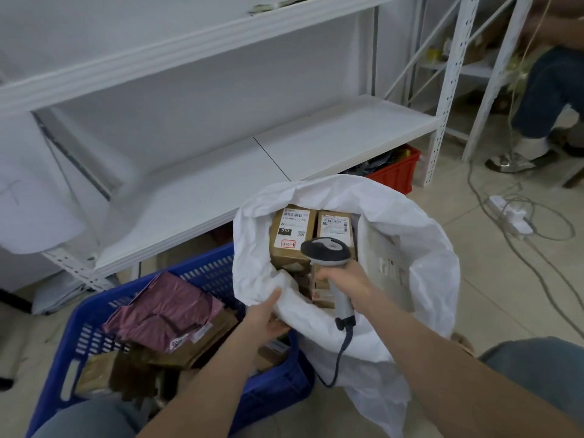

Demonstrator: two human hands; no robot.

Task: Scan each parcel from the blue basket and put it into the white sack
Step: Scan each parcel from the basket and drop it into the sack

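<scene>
The white sack (420, 241) stands open in the middle, with two brown labelled boxes (292, 235) upright inside it. My right hand (346, 279) grips a grey handheld scanner (328, 251) over the sack's mouth, its cable hanging down the sack's front. My left hand (264, 317) holds the sack's near rim, fingers curled on the white plastic. The blue basket (202, 273) sits at lower left, against the sack. It holds a pink mailer bag (164, 311) on top of brown parcels (208, 343).
A white metal shelf unit (284, 153) runs behind the sack and basket. A red crate (395, 172) sits under its right end. Cables and a white power strip (508, 216) lie on the tiled floor at right. Another person's legs (550, 99) are at the far right.
</scene>
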